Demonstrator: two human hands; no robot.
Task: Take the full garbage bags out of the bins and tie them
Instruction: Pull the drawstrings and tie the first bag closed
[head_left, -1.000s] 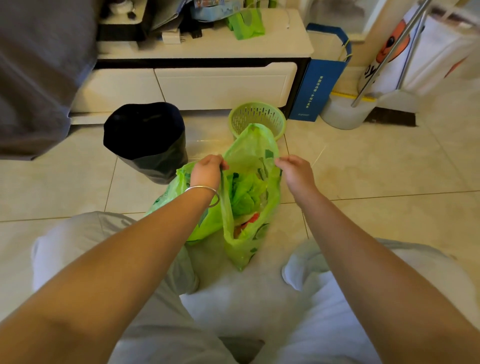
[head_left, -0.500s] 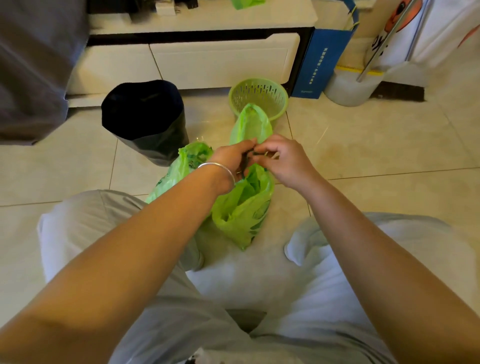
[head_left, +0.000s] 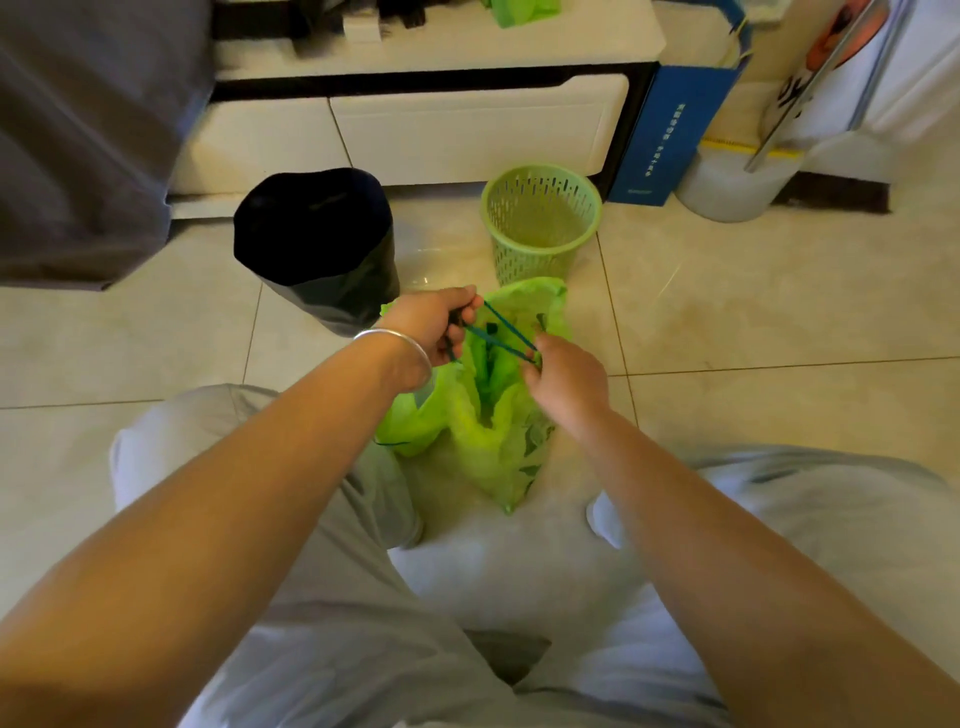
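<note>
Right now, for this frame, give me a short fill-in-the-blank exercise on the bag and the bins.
1. Both hands, left hand and right hand, pull a dark ____ stretched between them over the green bag.
2. The green basket bin behind the bag holds ____ bag.
3. The bin left of the basket is lined in ____.

Missing words: drawstring; no; black

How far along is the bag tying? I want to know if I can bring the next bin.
Done: the green basket stands empty, its green bag out on the floor. In hand: left hand and right hand stretch its drawstring. Left: the knot, and the black-lined bin.
</note>
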